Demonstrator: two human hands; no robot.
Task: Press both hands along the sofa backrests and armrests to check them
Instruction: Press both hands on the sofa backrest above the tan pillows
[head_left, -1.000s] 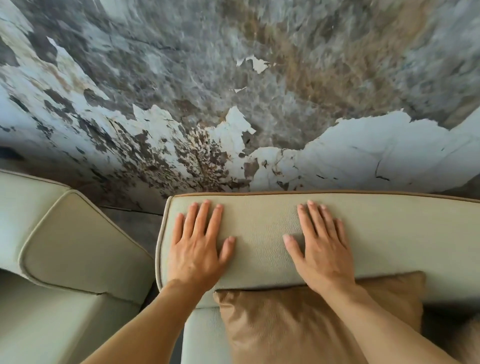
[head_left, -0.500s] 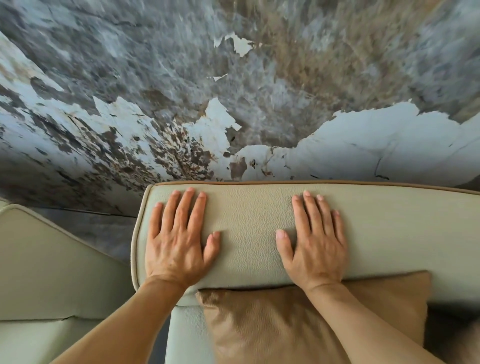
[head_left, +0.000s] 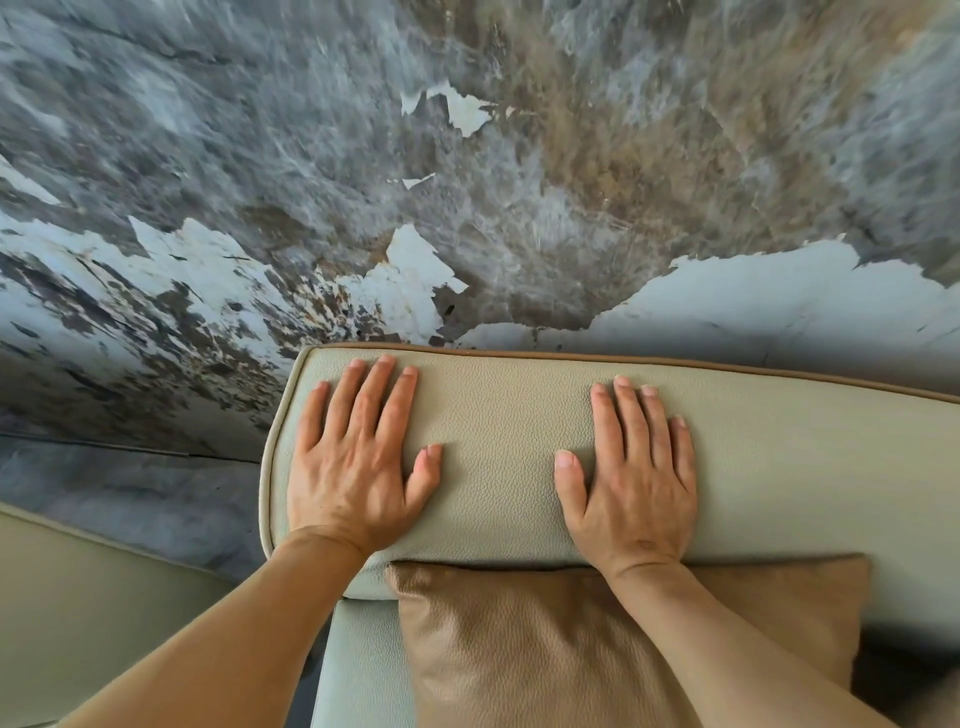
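Observation:
A pale beige leather sofa backrest (head_left: 509, 457) with brown piping runs across the middle of the view. My left hand (head_left: 353, 467) lies flat, palm down, on its left end, fingers spread and pointing to the wall. My right hand (head_left: 631, 478) lies flat the same way a hand's width to the right, near the backrest's middle. Neither hand holds anything. The backrest's right part runs out of view.
A brown leather cushion (head_left: 519, 654) leans against the backrest's front, under my right forearm. A second beige sofa piece (head_left: 78, 597) stands at the lower left, across a narrow gap. Close behind the backrest rises a peeling grey and white wall (head_left: 467, 208).
The view has shifted to the right, so the sofa piece at the left has slid toward the edge. Both hands stay flat on the backrest, the left one now closer to its left end.

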